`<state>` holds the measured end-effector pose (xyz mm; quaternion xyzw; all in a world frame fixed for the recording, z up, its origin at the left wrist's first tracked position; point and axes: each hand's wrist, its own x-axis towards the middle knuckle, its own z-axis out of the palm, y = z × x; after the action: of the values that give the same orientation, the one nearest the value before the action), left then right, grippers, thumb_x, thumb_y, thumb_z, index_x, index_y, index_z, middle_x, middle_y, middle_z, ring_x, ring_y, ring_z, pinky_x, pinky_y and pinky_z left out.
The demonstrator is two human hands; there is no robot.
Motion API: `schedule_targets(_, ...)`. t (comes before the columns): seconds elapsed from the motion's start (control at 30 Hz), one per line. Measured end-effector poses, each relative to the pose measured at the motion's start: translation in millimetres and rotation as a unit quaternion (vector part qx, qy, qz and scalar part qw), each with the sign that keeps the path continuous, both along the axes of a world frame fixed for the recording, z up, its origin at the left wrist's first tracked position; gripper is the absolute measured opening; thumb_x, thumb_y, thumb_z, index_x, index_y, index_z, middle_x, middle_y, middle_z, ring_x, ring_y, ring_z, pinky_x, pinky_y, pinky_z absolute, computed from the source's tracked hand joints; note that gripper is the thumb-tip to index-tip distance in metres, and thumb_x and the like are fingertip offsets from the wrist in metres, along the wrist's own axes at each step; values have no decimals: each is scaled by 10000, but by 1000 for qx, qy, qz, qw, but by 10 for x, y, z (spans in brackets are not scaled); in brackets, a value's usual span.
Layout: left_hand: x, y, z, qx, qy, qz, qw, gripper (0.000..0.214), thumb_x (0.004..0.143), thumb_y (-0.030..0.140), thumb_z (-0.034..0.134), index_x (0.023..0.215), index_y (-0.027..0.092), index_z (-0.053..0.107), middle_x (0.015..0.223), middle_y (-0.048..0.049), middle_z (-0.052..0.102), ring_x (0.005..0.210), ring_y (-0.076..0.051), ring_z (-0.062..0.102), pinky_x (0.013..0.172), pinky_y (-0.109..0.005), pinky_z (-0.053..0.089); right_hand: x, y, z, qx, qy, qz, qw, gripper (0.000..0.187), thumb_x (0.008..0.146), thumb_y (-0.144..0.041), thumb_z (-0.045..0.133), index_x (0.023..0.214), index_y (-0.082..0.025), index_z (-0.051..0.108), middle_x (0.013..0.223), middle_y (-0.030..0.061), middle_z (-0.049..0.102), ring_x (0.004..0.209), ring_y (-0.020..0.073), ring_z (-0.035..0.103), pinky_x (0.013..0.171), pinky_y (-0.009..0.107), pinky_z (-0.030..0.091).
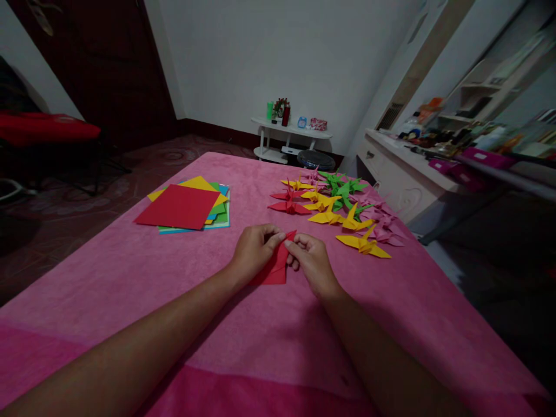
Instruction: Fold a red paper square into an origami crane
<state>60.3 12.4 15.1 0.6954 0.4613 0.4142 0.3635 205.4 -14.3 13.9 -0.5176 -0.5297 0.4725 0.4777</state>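
A folded piece of red paper point(277, 267) lies on the pink cloth point(130, 278) in the middle, pinched at its upper corner by both hands. My left hand point(254, 249) grips it from the left with fingers curled. My right hand point(311, 262) pinches it from the right. A stack of flat coloured paper sheets point(185, 205), red on top, lies to the left. Folded paper cranes point(334, 205) in red, yellow, green and pink are spread to the right of the hands.
A small white shelf point(289, 136) with bottles and a clock stands against the far wall. On the right runs a white dresser point(399, 174) crowded with items. A red seat point(43, 127) and a dark door point(108, 63) are at the left.
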Motion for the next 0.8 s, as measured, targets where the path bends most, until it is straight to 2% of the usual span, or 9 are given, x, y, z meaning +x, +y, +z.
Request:
schedule_targets(0.13,30,74,-60,-63,-138,-32,988,260,794,353,587,649,141,623,599,10,561,565,-102,477,559,-221,369,-1,13,-2,2,12,-16,1000,248,766,-382,632,664,-183,523,486,-52,521,398,73,430,396,186,323)
schedule_targets(0.27,30,80,-47,-99,-187,-35,977,246,746,363,648,659,133,655,598,18,576,566,-92,478,568,-214,369,-19,14,25,29,26,-44,998,199,744,-341,647,704,-185,530,507,-59,519,393,68,421,380,185,297)
schedule_targets(0.4,46,60,-24,-114,-205,-27,972,238,698,369,695,683,132,693,637,5,632,593,-100,517,600,-217,405,-39,1,51,43,37,-72,996,178,728,-316,654,739,-192,527,536,-59,521,398,68,421,378,192,288)
schedule_targets(0.6,56,37,-7,-132,-213,-28,968,279,649,407,733,695,132,719,656,-8,655,594,-105,522,563,-210,403,-42,8,38,66,40,-84,993,173,729,-313,657,779,-189,547,576,-57,533,412,68,441,387,197,307)
schedule_targets(0.8,38,16,25,-160,-203,-25,966,358,693,486,690,662,131,725,608,0,641,532,-88,483,506,-201,363,-49,4,34,72,37,-75,994,188,726,-320,667,754,-187,537,550,-59,515,413,67,444,388,192,309)
